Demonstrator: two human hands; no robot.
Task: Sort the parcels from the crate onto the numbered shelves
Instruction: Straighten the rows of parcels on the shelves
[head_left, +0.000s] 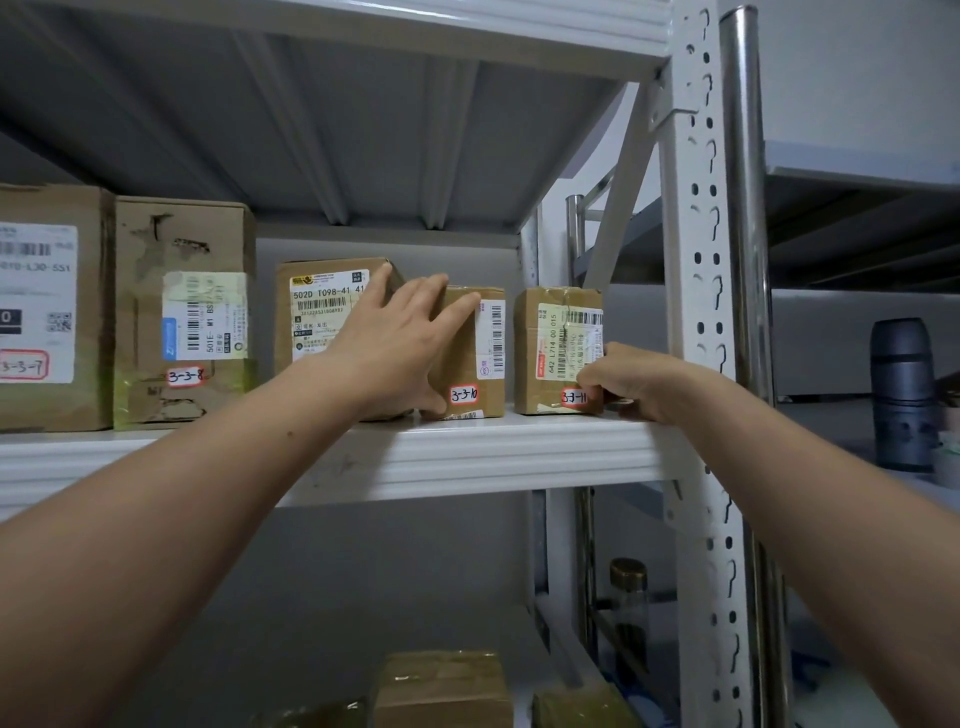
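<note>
Cardboard parcels stand in a row on a white metal shelf (467, 457). My left hand (400, 343) lies with spread, straight fingers across the front of the parcel marked 3-3-10 (485, 374) and the parcel with a yellow-topped label (317, 312) beside it. My right hand (631, 379) grips the lower right corner of the small parcel marked 3-3-11 (553, 358) at the row's right end. Further left stand the parcels marked 3-3-8 (182, 312) and 3-3-7 (47, 312).
A white perforated upright (701, 312) and a chrome pole (745, 260) rise just right of my right hand. A dark flask (901, 395) stands on the neighbouring rack. More parcels (441, 691) lie on the shelf below, and a glass jar (628, 608) is behind the frame.
</note>
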